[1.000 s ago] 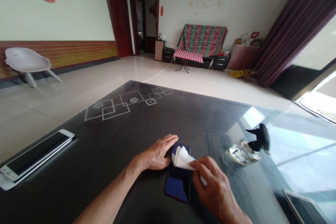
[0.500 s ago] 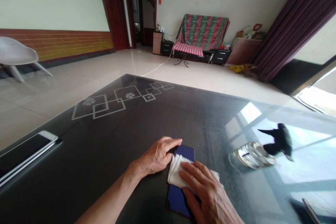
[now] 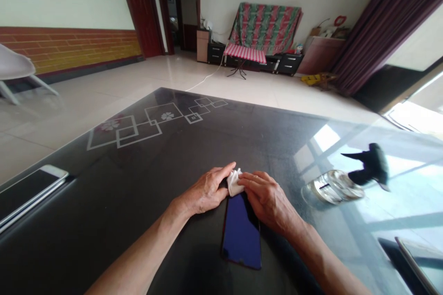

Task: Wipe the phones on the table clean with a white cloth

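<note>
A smartphone (image 3: 242,235) with a blue sheen on its screen lies flat on the dark glossy table (image 3: 138,184). My left hand (image 3: 207,190) grips its far left corner, with thumb and index finger apart around the edge. Bunched at the far end of the screen is a white cloth (image 3: 235,183), possibly a tissue. My right hand (image 3: 268,197) presses it there, its fingers closed over it. The cloth and both hands hide the phone's far end.
To the right, a clear spray bottle (image 3: 332,189) with a black trigger head lies on its side. Two stacked devices (image 3: 32,193) are at the left table edge, and another device (image 3: 415,258) is at the lower right. A white chair (image 3: 15,67) stands beyond the table.
My right hand and the cloth have slid from the middle of the phone to its far end, uncovering most of the screen. My left hand remains by the far left corner.
</note>
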Demonstrator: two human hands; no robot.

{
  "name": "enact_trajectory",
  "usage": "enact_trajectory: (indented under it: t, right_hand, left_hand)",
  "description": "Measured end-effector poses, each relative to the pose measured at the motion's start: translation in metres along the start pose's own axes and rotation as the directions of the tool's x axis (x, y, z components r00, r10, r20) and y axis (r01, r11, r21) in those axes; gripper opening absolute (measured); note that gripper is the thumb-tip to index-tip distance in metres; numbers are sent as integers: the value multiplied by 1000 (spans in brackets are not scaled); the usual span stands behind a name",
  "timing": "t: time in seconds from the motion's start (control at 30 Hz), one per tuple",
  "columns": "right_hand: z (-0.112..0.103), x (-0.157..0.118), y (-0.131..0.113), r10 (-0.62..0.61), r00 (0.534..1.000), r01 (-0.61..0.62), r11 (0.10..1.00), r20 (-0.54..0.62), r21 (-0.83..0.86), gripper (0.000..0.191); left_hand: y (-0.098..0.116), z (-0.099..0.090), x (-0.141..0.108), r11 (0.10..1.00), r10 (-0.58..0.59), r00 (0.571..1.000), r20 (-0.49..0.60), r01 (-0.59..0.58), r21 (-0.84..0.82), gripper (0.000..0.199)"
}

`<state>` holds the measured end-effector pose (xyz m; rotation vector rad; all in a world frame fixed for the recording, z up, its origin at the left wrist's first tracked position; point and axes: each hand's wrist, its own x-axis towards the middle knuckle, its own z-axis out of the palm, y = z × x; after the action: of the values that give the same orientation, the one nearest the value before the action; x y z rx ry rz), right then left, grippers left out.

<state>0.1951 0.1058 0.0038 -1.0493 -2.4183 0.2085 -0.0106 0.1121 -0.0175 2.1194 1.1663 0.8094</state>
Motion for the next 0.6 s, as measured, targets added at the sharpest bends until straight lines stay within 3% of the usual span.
enact_trajectory:
  t: [0.2, 0.43, 0.6]
  right_hand:
    - [3, -12, -11, -24, 999, 24, 1000, -22, -3, 30]
    - [-7, -45, -49, 19, 997, -23, 998, 68, 54, 35]
    - [-12, -66, -62, 39, 993, -46, 997, 109, 65, 34]
  left_hand:
    - [-3, -1, 2, 999, 24, 1000, -3, -24, 42, 69]
    - [-4, -2, 3, 998, 50, 998, 39, -51, 35, 71]
    - [-1, -3, 3, 998, 49, 998, 49, -51, 28, 67]
